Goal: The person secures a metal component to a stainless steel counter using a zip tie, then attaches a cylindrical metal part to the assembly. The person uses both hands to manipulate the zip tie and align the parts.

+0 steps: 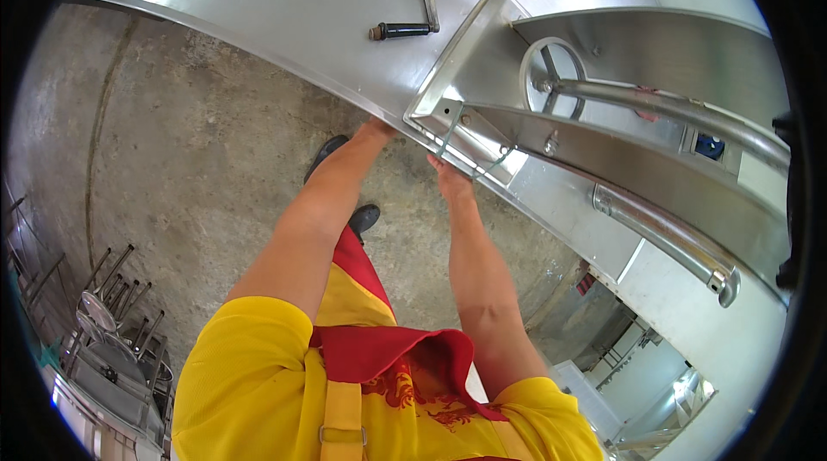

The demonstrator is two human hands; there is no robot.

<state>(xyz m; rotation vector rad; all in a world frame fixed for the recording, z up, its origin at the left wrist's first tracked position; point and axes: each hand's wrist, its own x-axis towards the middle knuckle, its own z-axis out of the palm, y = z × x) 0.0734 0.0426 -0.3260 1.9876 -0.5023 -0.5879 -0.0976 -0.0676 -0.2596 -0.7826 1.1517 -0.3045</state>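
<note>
My left hand (pixel 376 127) reaches up to the curved edge of a stainless steel machine top (pixel 284 4); its fingers are hidden beneath the rim. My right hand (pixel 446 175) presses against the lower corner of a shallow rectangular steel tray (pixel 482 56) fixed to the machine. It is close to a thin green wire loop (pixel 452 129), and its fingers are mostly out of sight. I cannot tell whether either hand grips anything. I wear a yellow shirt and a red apron.
A crank with a black grip (pixel 401 30) lies on the steel top. A round steel disc (pixel 543 73) and a thick pipe (pixel 672 241) sit to the right. Concrete floor (pixel 189 142) lies below, with my shoes (pixel 326 155) and a metal rack (pixel 112 323) at lower left.
</note>
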